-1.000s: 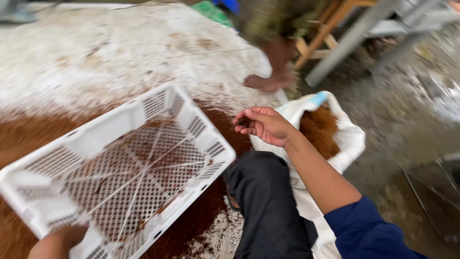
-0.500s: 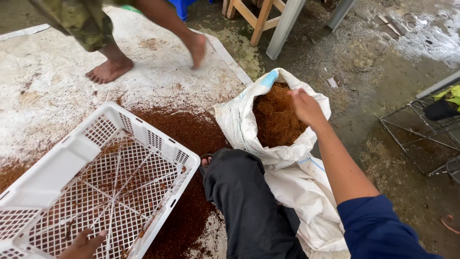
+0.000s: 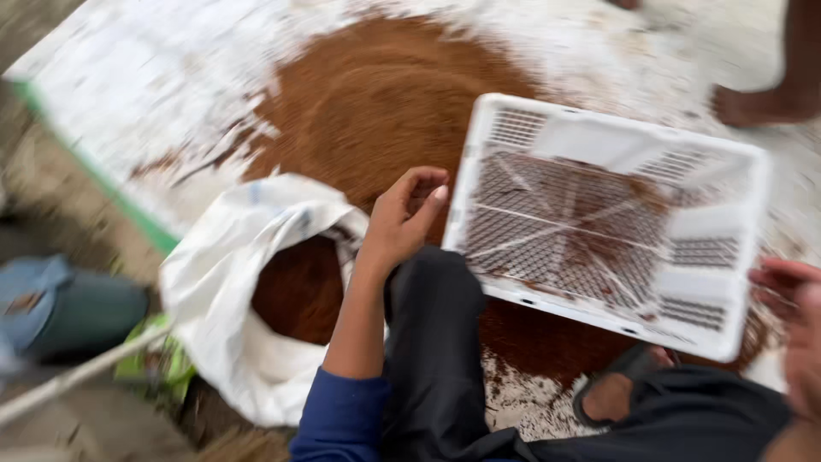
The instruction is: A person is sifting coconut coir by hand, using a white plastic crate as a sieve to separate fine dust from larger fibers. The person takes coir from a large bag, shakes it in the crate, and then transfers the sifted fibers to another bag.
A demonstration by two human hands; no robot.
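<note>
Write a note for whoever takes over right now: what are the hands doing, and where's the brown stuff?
Left hand: empty, fingers loosely curled, at the white crate's near corner.
Right hand: at the crate's opposite edge, too blurred to tell its grip.
Crate: tilted above the white sheet, some brown powder on its mesh.
Done: a broad heap of powder lies on the sheet.
Left: the open white sack beside the knee holds more powder.

right hand (image 3: 791, 329): cut off at edge | bystander's foot (image 3: 757, 103): blurred
</note>
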